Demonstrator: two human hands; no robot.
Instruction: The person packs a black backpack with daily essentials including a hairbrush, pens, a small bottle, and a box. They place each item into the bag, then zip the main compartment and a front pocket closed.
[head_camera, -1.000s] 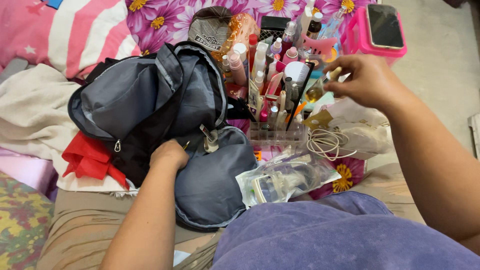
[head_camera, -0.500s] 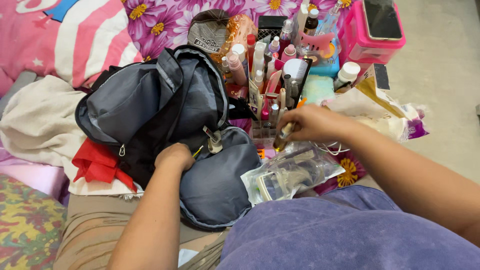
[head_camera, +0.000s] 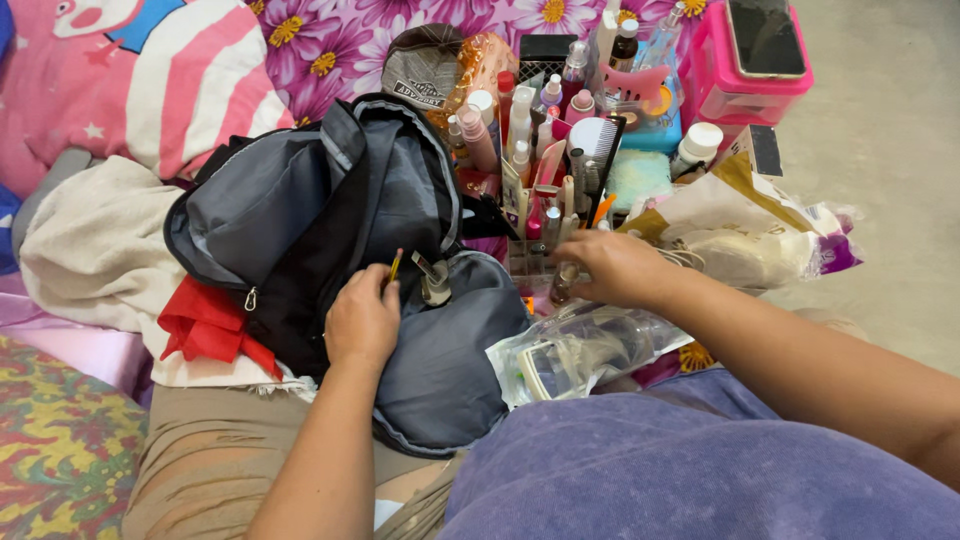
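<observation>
The right hand (head_camera: 622, 268) clasps a small bottle (head_camera: 563, 284), its long axis slanting down toward the bag (head_camera: 440, 350), which lies just left of that grip. The left hand (head_camera: 362, 318) (resting on the bag) pinches a thin yellow stick (head_camera: 395, 265).

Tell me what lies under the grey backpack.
A red cloth pokes out beneath the grey backpack, over a cream blanket. The left hand rests on the backpack; whatever else lies beneath is covered.
</observation>
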